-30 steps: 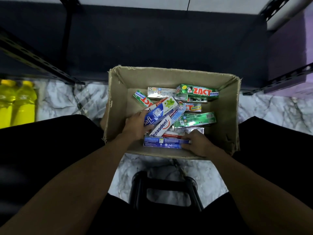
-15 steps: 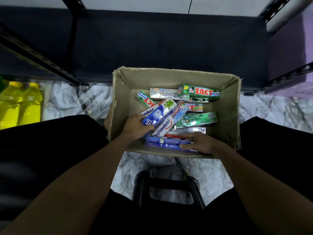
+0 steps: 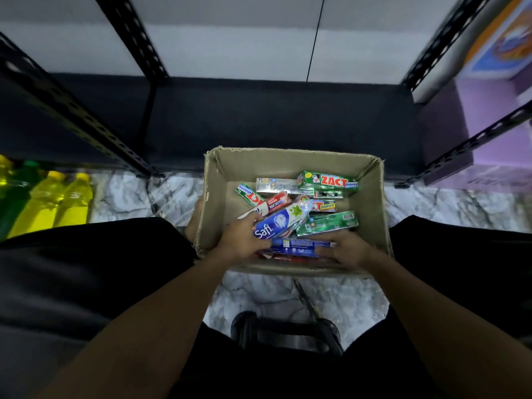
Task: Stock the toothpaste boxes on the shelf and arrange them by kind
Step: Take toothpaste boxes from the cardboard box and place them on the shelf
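Head view: looking straight down at two bare forearms reaching into an open cardboard carton (image 3: 288,165), which stands on a marble floor (image 3: 129,194) between knees clad in black.
Left hand (image 3: 240,236): fingers curled round the near end of a blue-and-white Safi box (image 3: 280,224) that lies slantwise on top of the heap. The fingertips also touch a white-and-red box (image 3: 272,205) just beside it.
Right hand (image 3: 347,250): fingers bent over the right end of a dark blue Safi box (image 3: 299,248), holding it. This box lies crosswise along the carton's near wall, and I cannot tell whether it is lifted.
Toothpaste boxes: all are inside the carton in a loose heap.
Safi count: two, one in each hand.
Green count: four. A ZACT Whitening box (image 3: 328,181) lies on top at the back and a tilted ZACT box (image 3: 250,194) at the left. A ZACT Smokers box (image 3: 326,205) is in the middle, and a green box (image 3: 328,223) with no readable name lies near the right hand.
Other boxes: one silver box (image 3: 276,184) at the back, and a red edge (image 3: 276,257) under the dark blue one.
Shelf: a dark shelf board (image 3: 273,119) runs just behind the carton, framed by black perforated posts (image 3: 86,116).
Bottles: at the far left are two yellow bottles (image 3: 60,201) with yellow caps and one green bottle (image 3: 20,191). Part of another yellow one shows at the edge.
Right side: a purple box (image 3: 489,133), blurred.
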Available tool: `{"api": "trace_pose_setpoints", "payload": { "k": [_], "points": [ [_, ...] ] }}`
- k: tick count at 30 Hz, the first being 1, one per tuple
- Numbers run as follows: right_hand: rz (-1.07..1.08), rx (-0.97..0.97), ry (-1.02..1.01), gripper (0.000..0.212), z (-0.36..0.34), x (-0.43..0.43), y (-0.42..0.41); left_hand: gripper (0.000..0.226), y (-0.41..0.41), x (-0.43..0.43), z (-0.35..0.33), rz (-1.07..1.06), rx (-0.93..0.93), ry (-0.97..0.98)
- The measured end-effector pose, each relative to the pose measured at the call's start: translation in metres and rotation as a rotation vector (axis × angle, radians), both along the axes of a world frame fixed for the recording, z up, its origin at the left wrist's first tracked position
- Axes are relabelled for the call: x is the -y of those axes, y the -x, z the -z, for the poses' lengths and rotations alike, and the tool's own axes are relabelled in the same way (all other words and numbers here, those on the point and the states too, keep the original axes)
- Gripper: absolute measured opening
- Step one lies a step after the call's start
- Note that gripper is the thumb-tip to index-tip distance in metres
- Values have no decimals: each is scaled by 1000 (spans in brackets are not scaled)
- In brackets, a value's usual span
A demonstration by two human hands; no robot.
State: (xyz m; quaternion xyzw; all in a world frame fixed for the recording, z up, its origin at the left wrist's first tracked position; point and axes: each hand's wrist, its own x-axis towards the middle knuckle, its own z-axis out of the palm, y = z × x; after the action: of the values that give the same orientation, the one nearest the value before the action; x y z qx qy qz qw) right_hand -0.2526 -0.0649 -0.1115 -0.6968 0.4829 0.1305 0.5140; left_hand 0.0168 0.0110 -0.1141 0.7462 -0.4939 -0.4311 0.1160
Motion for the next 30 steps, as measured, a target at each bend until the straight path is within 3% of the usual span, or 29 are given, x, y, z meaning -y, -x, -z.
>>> {"api": "trace_pose_setpoints", "payload": {
  "k": [5,15,23,30],
  "points": [
    [88,-12,266,38,-45,2,13,39,-4,6,-51,-21,12,137],
    [185,232,707,34,-186,9,26,37,-22,20,-215,36,82,559],
    [220,423,942,37,-298,16,22,39,-23,13,-356,70,171,800],
    [238,417,1269,37,-383,24,18,39,-17,12,-435,10,214,1000]
  ]
}}
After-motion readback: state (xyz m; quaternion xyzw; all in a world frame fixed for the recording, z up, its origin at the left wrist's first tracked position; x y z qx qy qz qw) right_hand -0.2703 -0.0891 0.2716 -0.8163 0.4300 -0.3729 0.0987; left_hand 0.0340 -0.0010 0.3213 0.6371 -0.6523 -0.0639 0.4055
